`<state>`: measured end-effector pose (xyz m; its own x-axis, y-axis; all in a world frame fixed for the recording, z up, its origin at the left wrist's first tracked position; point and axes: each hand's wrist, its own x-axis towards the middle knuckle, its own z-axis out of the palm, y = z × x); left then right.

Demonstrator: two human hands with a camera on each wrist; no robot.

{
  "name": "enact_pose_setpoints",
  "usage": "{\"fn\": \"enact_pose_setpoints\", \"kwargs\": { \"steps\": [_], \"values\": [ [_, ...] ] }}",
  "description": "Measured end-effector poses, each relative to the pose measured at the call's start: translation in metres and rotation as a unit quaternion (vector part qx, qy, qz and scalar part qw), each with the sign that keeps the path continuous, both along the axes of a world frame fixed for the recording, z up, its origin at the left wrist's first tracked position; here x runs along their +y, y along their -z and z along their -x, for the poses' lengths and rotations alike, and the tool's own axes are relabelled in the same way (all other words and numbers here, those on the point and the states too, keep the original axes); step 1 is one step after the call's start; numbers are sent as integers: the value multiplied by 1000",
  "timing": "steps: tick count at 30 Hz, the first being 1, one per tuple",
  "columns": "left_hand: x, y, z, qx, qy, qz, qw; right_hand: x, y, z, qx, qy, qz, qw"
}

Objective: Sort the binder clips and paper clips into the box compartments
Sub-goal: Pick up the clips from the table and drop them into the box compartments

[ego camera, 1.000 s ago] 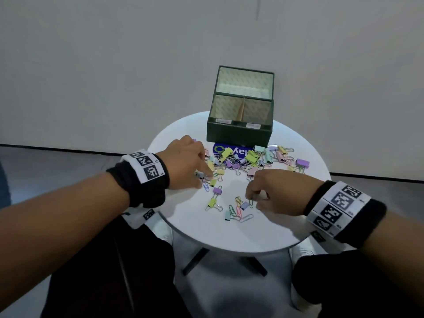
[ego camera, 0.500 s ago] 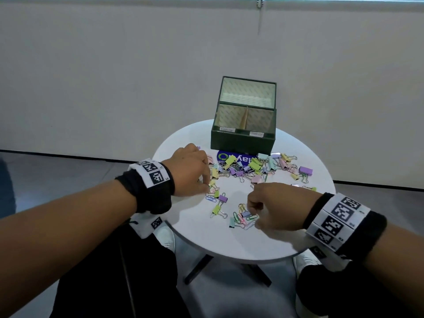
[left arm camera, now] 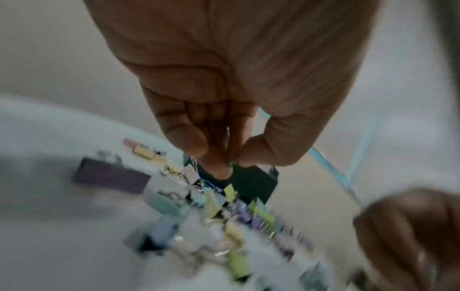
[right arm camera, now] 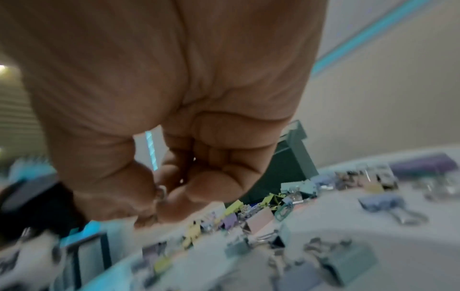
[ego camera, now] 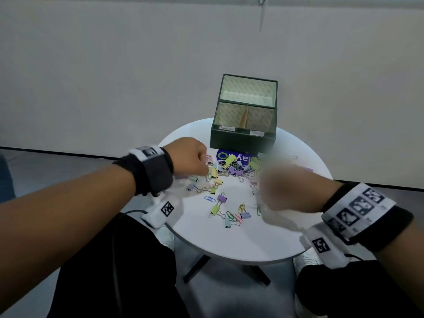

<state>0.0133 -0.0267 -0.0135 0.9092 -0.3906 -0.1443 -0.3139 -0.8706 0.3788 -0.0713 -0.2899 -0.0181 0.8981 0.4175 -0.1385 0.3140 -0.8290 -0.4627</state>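
A dark green box [ego camera: 242, 141] with two labelled front compartments and one rear compartment stands at the back of the round white table [ego camera: 252, 244]. Pastel binder clips and paper clips [ego camera: 231, 171] lie heaped before it, with more scattered nearer me [ego camera: 229, 214]. My left hand [ego camera: 205, 171] hovers at the heap's left edge; in the left wrist view its curled fingers [left arm camera: 189, 141] and thumb pinch a thin metal clip [left arm camera: 227, 132]. My right hand [ego camera: 266, 193] is motion-blurred over the heap's right side; in the right wrist view its fingers hold a small metal clip [right arm camera: 160, 191]. Which kind either clip is cannot be told.
A blue printed label [ego camera: 243, 158] lies on the table under the heap, just in front of the box. A blue paper clip [ego camera: 210, 199] and a purple binder clip [ego camera: 222, 198] lie apart near the middle. My dark-trousered knees sit below the table's near edge.
Both hands have lifted off the table with fingers still curled. The right hand has risen from the near scattered clips and is blurred by motion; the left has shifted toward the heap.
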Motion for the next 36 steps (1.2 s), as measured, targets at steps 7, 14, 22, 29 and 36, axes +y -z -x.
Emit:
{"fn": "enact_pose_setpoints", "kwargs": {
  "steps": [7, 14, 22, 29, 36],
  "values": [
    [17, 3, -9, 317, -135, 372, 862, -7, -5, -7, 219, 137, -552, 793],
    [-4, 6, -4, 119, 26, -15, 992, -1, -6, -20, 284, 160, -577, 749],
    [-41, 14, 2, -29, 61, -213, 975, 16, -2, -10, 26, -18, 123, 992],
    [-31, 2, -11, -31, 36, -193, 980, 16, 13, -4, 37, -13, 187, 982],
    [-13, -7, 6, -62, 78, -175, 979, 14, 10, -7, 32, -27, 97, 994]
  ]
}}
